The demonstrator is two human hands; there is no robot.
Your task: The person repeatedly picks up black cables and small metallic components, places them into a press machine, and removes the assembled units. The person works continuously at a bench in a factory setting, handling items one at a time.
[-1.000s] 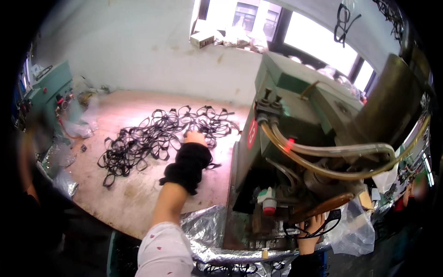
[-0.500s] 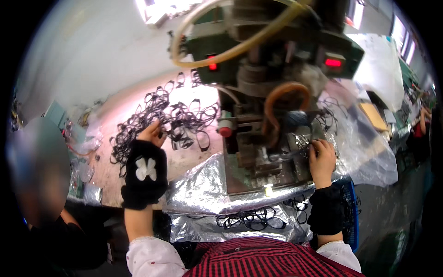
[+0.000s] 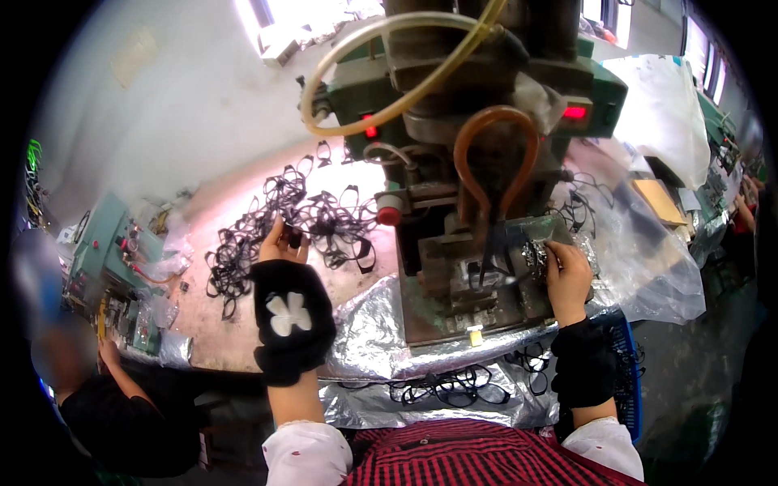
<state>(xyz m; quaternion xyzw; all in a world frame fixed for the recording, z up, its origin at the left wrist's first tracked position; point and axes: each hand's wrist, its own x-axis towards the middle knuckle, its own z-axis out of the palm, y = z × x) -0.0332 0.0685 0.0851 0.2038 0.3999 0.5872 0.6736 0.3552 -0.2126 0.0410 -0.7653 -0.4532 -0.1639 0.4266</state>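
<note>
Dozens of black eyeglass frames lie tangled in a heap on the surface, left of a green press. That heap looks like the stock not yet worked, and it is large, so most of the job seems left to do.

The left hand, in a black wrist cuff with a white shape on it, reaches into the near edge of the heap. Its fingers are curled round one frame and appear to be lifting it clear of the rest; how tightly they close is hard to tell at this size.

The right hand rests at the right side of the press bed, its fingers bent against a small shiny part there. Whether they grip it or only touch it cannot be told.

A smaller lot of frames lies on crumpled foil below the press, just in front of the person's checked shirt. Judged from where they lie, these may be finished pieces, and they are far fewer than the heap.

Another person sits at the far left beside a green box. Clear plastic sheeting covers the surface to the right of the press.
</note>
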